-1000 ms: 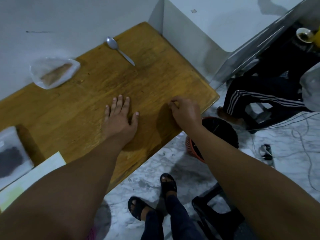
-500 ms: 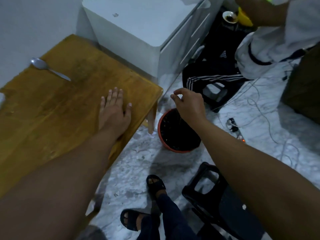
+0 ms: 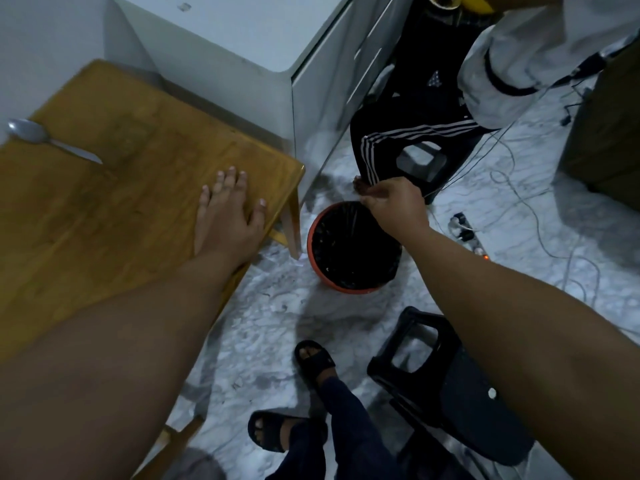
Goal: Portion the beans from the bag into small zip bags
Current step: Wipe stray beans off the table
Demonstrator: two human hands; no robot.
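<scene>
Spanning the left, the smooth varnished wooden table (image 3: 104,209) carries the left hand (image 3: 228,216), pressed flat with fingers spread, likely as a brace. Right of it, a round orange bin (image 3: 312,244) with a black liner sits under the right hand (image 3: 394,206), fingertips bunched as if discarding a scrap, though none is visible. A metal spoon (image 3: 45,140) lies far left. No beans or zip bags show.

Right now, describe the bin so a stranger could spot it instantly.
Start at the wooden table. On the marbled floor beside its corner leg stands a round bin. Unlike the black stools nearby, it has an orange rim and a black liner.
</scene>
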